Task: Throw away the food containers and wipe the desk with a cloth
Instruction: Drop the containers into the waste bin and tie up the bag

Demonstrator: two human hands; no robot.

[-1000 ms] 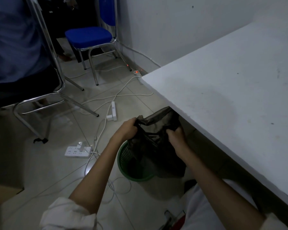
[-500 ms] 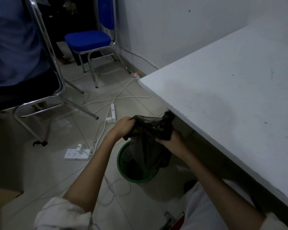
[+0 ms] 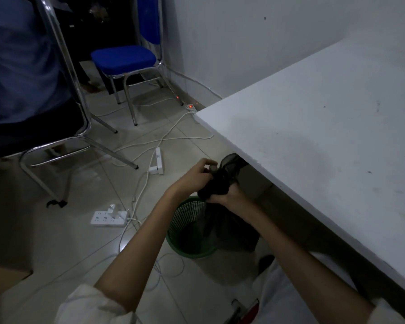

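Note:
A black bin bag (image 3: 222, 181) hangs out of a green mesh waste bin (image 3: 185, 232) on the floor beside the white desk (image 3: 325, 127). Its neck is bunched tight, with a loose end sticking up by the desk edge. My left hand (image 3: 194, 178) pinches the gathered top from the left. My right hand (image 3: 229, 195) clasps the neck from below on the right. What the bag holds is hidden. No cloth or food container is visible.
White power strips (image 3: 109, 218) and tangled cables (image 3: 150, 141) lie across the tiled floor left of the bin. A blue chair (image 3: 124, 59) stands by the wall. A person in a blue shirt (image 3: 17, 57) sits on a chrome chair at far left.
The bag's wide-open mouth has been drawn together into a tight bunch, and my two hands have come close to each other at its neck.

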